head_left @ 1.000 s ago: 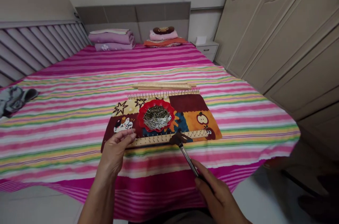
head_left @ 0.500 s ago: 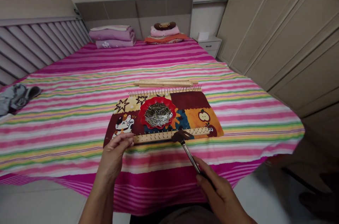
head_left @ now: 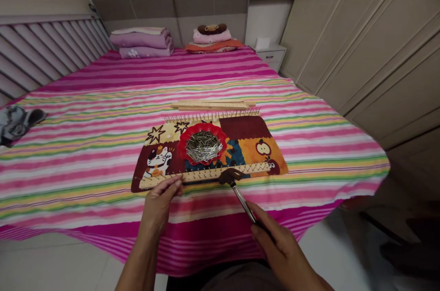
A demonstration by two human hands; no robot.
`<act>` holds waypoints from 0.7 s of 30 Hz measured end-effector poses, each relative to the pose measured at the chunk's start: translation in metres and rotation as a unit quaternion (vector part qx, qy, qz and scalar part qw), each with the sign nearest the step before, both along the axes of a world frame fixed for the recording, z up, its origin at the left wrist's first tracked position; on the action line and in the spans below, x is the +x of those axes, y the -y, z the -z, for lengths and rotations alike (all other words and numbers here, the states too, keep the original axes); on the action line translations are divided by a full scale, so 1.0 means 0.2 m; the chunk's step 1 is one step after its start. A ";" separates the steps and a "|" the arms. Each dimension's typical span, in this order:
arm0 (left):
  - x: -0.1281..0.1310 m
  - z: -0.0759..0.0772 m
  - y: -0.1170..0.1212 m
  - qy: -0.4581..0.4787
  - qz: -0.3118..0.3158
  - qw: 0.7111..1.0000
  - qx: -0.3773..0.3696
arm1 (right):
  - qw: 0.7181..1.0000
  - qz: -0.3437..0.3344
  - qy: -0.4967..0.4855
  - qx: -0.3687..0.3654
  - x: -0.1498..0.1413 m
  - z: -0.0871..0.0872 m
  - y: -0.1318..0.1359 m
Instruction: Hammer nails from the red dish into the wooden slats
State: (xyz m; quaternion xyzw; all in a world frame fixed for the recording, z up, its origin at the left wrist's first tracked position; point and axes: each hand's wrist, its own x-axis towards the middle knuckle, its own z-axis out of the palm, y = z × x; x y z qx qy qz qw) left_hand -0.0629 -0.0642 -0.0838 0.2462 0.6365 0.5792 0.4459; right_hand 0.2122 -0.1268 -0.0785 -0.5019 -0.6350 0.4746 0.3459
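Observation:
My right hand [head_left: 278, 240] is closed round the handle of a claw hammer [head_left: 243, 201], whose dark head rests over the near wooden strip [head_left: 199, 175]. A row of nails stands up along that strip, several leaning. My left hand [head_left: 163, 197] pinches the strip's front edge left of its middle, thumb and fingers together. Just beyond lies a red scalloped bowl [head_left: 183, 153] full of loose nails [head_left: 204, 144]. The strip and bowl rest on a patterned mat [head_left: 237, 128] with a cat and apple print.
A second nail-studded strip [head_left: 213, 116] lies along the mat's far edge, with bare wooden strips [head_left: 209, 105] behind it. Striped cloth [head_left: 309, 144] covers the bed. Folded bedding [head_left: 142, 41] sits by the headboard; grey clothing [head_left: 15, 121] lies at left.
My left hand has slid right along the near strip, uncovering its left end. The hammer stays over the strip in my right hand. The whole view has shifted slightly.

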 end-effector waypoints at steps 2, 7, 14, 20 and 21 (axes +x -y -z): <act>0.01 0.04 -0.02 -0.052 0.002 0.999 0.003 | 1.000 -0.008 -0.007 -0.001 0.00 -0.01 0.00; 0.02 0.09 -0.04 -0.196 0.009 0.980 -0.030 | 1.000 0.003 0.000 0.010 0.00 -0.02 -0.01; 0.04 0.10 -0.04 -0.306 0.032 0.951 -0.033 | 1.000 -0.005 0.005 0.010 0.01 -0.01 -0.01; 0.04 0.14 -0.05 -0.434 0.063 0.898 0.038 | 0.999 -0.017 0.032 0.025 -0.01 -0.06 -0.03; 0.04 0.15 -0.06 -0.448 0.068 0.891 0.045 | 0.999 -0.027 0.035 0.021 -0.03 -0.08 -0.04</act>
